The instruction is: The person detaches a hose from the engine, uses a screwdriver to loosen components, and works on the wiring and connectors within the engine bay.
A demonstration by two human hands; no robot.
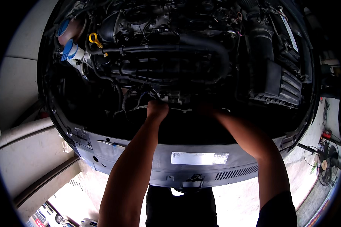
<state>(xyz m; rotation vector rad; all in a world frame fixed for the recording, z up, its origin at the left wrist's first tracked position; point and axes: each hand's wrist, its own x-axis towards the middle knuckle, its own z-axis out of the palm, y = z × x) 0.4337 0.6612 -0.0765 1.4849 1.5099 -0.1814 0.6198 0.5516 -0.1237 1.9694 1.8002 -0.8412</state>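
Note:
My left hand is closed at the dark wiring low at the front of the engine, beside a greyish metal part; what its fingers hold is hidden. My right hand reaches down into shadow right of that metal part, and its fingers cannot be made out. Both forearms cross the front panel of the car, which carries a white label.
The black air box occupies the bay's right side, a yellow loop handle and blue-capped reservoirs its left. A large hose spans the engine. A black fan stands at the far right, a pale pipe at the left.

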